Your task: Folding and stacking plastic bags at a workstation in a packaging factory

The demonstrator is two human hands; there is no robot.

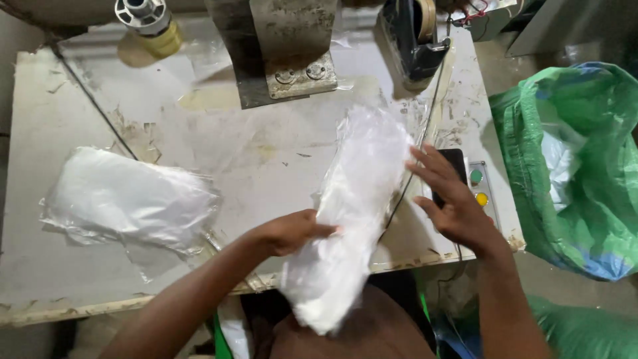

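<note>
- Far left of the worn white table (266, 166): a second plastic packet (126, 199) lies flat, well apart from our hands; nobody touches it.
- Left hand (289, 231): fingers curled against the left edge of the long plastic packet (352, 213), pinching the film about midway down. The fingertips are partly hidden by the plastic, so we cannot tell how deep the pinch goes.
- The long packet sits right of the table's centre, its lower end hanging past the near edge toward our lap. That end looks blurred.
- Long axis: it runs from the near edge up and slightly rightward, the top end pointing toward the machine post (279, 50) and the dark tape holder (415, 40) at the back.
- Right hand (452, 199): fingers spread and flat, fingertips touching the packet's right edge, palm over a black control box (457, 163). It grips nothing; it only steadies.
- Our judgement on doing this well: we should keep the left pinch firm at the middle so the slippery film does not slide, let the open right hand guide the upper end, and keep the thin dark cord (405, 193) beside the packet from snagging it.
- Just right of the hand: green and yellow buttons (478, 187).
- Far right: a green sack (571, 166) stands open beside the table, pale plastic inside.
</note>
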